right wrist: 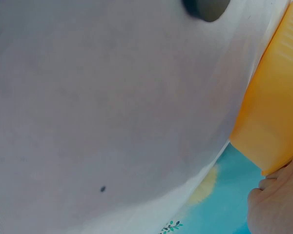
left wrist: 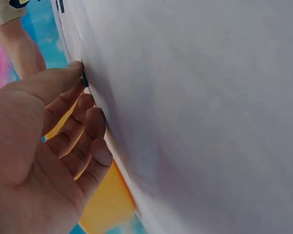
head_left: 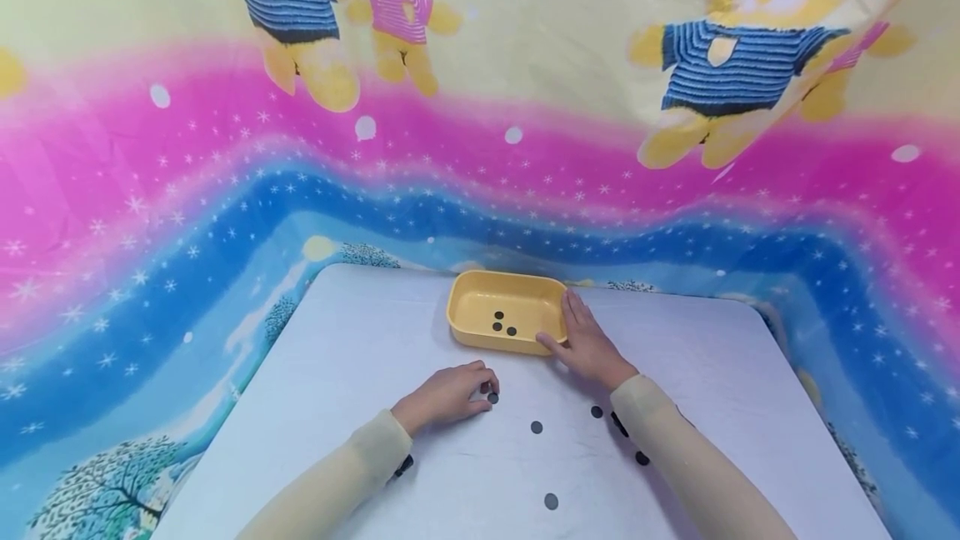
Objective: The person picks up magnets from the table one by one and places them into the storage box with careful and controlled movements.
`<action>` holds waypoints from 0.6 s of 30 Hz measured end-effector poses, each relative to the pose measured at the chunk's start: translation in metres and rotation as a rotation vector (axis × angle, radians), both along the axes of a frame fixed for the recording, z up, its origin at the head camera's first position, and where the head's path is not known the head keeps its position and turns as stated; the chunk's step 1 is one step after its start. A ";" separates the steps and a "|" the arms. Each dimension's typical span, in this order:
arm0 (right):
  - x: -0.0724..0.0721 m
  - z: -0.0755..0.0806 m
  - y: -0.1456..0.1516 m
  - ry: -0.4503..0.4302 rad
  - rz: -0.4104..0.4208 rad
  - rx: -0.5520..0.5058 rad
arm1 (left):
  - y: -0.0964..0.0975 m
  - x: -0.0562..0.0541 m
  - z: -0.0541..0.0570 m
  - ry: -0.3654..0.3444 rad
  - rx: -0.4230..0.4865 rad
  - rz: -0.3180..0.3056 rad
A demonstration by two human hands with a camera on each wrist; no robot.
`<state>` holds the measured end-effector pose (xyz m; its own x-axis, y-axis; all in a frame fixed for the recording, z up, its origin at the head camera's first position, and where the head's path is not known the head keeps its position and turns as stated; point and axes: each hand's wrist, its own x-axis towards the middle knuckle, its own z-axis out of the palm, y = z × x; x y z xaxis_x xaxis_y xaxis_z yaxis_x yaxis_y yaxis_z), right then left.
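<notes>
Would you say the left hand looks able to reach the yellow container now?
Likely yes: only the white tabletop shows between the left hand and the yellow container, whose top is open; the right hand touches just its right end.

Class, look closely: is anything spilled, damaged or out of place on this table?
Nothing stands out as odd or damaged. The yellow tray sits upright, holding three dark discs; the right hand touches its end. Loose discs lie scattered on the white tabletop, but none looks broken.
</notes>
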<state>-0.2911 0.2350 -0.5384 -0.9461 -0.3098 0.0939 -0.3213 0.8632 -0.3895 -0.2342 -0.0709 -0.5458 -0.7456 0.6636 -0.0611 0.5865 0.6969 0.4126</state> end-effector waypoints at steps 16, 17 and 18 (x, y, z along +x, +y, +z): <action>-0.001 -0.002 0.001 0.005 0.006 0.000 | 0.002 0.000 -0.002 0.021 -0.008 0.007; -0.001 -0.002 0.001 0.004 0.005 -0.001 | 0.002 0.000 -0.002 0.022 -0.006 0.007; -0.001 -0.002 0.001 0.003 0.005 -0.001 | 0.002 0.000 -0.001 0.023 -0.007 0.008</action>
<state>-0.2922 0.2360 -0.5403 -0.9445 -0.3140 0.0968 -0.3263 0.8613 -0.3895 -0.2344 -0.0685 -0.5471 -0.7518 0.6576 -0.0480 0.5906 0.7041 0.3943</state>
